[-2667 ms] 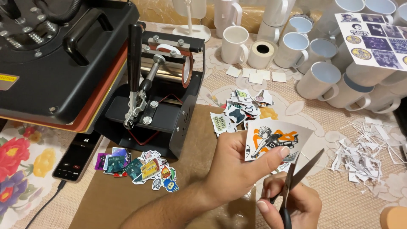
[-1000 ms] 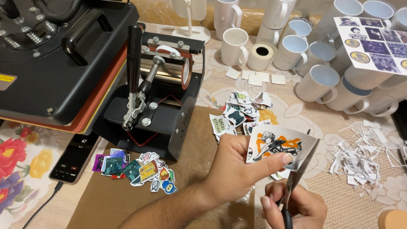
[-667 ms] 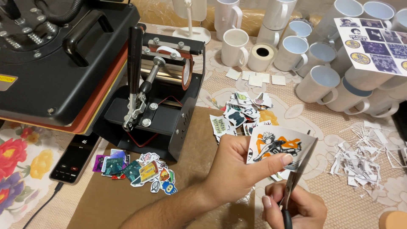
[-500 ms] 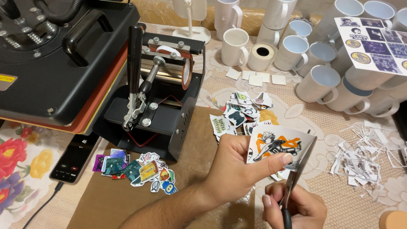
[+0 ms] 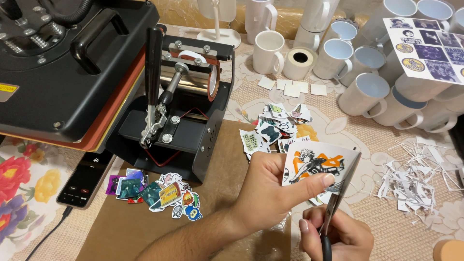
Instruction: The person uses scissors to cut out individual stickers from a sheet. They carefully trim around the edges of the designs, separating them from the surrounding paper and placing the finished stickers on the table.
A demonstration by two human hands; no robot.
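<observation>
Left hand (image 5: pixel 268 191) pinches a white paper printout of an orange-and-black cartoon figure (image 5: pixel 316 163), thumb on front, fingers closed behind. Right hand (image 5: pixel 338 237) is closed round black-handled steel scissors (image 5: pixel 338 198), blades part open on the sheet's right edge, just beside the left thumb tip (v. close). Risk, imo: a wandering blade clips the figure or nicks that thumb, esp. if the paper flexes.

Two hands (image 5: pixel 270 188), one pair of scissors (image 5: pixel 338 193), one phone (image 5: pixel 87 176), four blank paper squares (image 5: pixel 292 88).
</observation>
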